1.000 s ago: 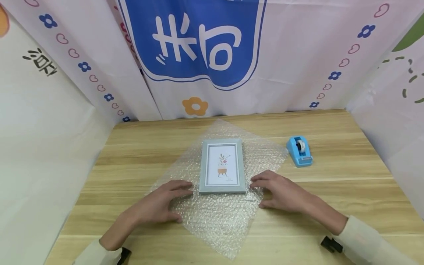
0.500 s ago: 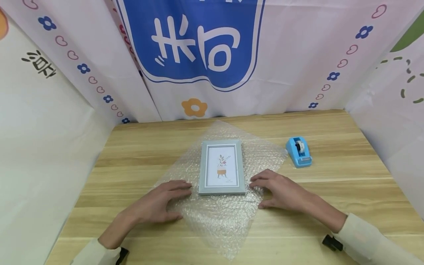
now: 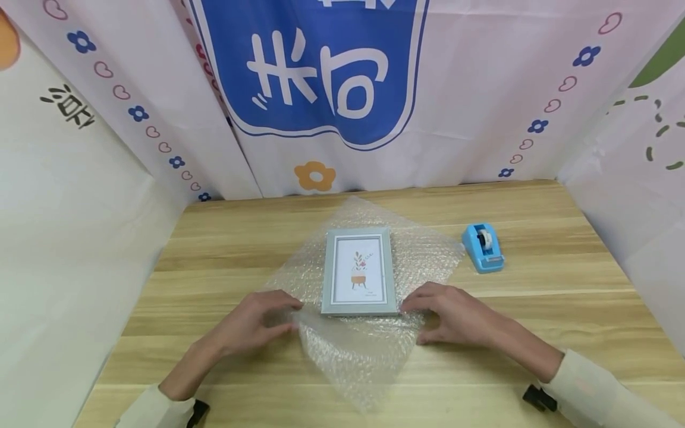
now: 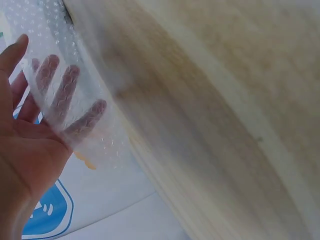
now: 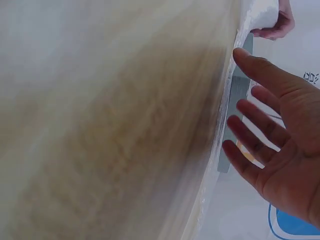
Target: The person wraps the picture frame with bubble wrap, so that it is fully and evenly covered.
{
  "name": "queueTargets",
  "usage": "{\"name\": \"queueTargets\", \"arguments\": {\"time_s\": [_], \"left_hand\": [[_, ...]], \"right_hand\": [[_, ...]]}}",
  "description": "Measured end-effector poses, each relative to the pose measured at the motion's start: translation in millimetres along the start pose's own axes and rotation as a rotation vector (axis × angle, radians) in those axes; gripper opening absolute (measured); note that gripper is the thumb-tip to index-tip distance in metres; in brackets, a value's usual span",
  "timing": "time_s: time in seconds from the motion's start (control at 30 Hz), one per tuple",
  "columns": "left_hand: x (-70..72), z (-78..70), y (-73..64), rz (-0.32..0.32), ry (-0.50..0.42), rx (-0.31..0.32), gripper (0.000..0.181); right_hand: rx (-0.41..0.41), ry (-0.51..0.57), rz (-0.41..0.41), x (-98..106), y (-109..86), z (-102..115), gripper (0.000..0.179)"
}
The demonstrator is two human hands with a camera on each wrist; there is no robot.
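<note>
A grey-green picture frame (image 3: 358, 270) with a potted-plant print lies face up on a sheet of bubble wrap (image 3: 423, 255) set diagonally on the table. My left hand (image 3: 257, 324) is at the sheet's left edge, which is lifted. In the left wrist view, its spread fingers show through the bubble wrap (image 4: 100, 135), while the thumb lies uncovered on the other side. My right hand (image 3: 457, 312) is by the frame's lower right corner, fingertips next to it. The right wrist view shows its fingers spread, with nothing held; contact with the sheet is unclear.
A blue tape dispenser (image 3: 483, 248) stands on the wooden table (image 3: 214, 238), just right of the sheet's right corner. Printed cloth (image 3: 455, 107) hangs behind the table, and pale walls flank both sides. The sheet's near corner (image 3: 364, 392) points towards me.
My left hand has shifted slightly, its thumb nearer the fingers. The sheet's left edge has risen, and its near corner has drawn up a little. The frame stays put; the right hand hardly moved.
</note>
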State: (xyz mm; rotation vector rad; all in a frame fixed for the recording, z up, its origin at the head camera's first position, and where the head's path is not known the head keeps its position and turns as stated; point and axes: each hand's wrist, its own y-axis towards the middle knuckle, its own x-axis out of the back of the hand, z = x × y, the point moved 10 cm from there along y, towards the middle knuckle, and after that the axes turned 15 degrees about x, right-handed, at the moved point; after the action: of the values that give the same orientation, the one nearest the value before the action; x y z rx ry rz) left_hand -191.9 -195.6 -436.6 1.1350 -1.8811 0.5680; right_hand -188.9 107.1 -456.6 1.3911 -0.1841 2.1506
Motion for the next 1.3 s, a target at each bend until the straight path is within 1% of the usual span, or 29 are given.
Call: {"name": "queueTargets", "arguments": {"time_s": [0.13,0.2,0.3,0.5,0.57,0.67,0.73,0.83,0.97,1.07,1.17,1.3], "left_hand": [[7.0,-3.6,-0.1,-0.052,-0.043,-0.022,0.028],[9.1,-4.3,0.0,-0.068,-0.053,-0.017,0.027],[11.5,-3.4,0.3,-0.086,-0.069,0.012,0.026],[11.8,2.4,1.9,-0.092,-0.114,0.098,0.021],[11.9,3.8,2.3,-0.093,-0.116,0.116,0.019],[12.5,4.9,2.3,-0.101,-0.113,0.127,0.018],[13.3,4.8,1.9,-0.107,-0.117,0.124,0.018],[15.1,3.1,1.0,-0.118,-0.129,0.102,0.018],[17.3,0.0,-0.3,-0.133,-0.135,0.062,0.020],[18.4,-1.1,0.1,-0.138,-0.134,0.048,0.021],[19.7,-1.0,1.5,-0.143,-0.131,0.055,0.021],[21.3,1.8,4.3,-0.149,-0.135,0.089,0.017]], "right_hand": [[0.038,0.006,-0.007,-0.7,2.6,8.3,0.050],[0.050,0.005,-0.005,-1.6,3.7,12.2,0.049],[0.067,-0.001,0.002,-3.9,4.9,18.7,0.049],[0.147,-0.045,-0.009,-8.5,6.3,33.2,0.050],[0.163,-0.062,-0.021,-7.8,6.6,35.3,0.048],[0.167,-0.072,-0.045,-4.0,6.0,36.1,0.045],[0.163,-0.063,-0.066,0.0,5.3,35.5,0.042],[0.159,-0.035,-0.091,6.0,4.6,34.3,0.037],[0.146,0.042,-0.105,9.9,5.2,30.8,0.029],[0.122,0.110,-0.133,12.5,5.8,25.2,0.026],[0.078,0.174,-0.174,15.8,6.7,17.2,0.023],[-0.008,0.250,-0.209,17.0,8.7,2.6,0.020]]}}
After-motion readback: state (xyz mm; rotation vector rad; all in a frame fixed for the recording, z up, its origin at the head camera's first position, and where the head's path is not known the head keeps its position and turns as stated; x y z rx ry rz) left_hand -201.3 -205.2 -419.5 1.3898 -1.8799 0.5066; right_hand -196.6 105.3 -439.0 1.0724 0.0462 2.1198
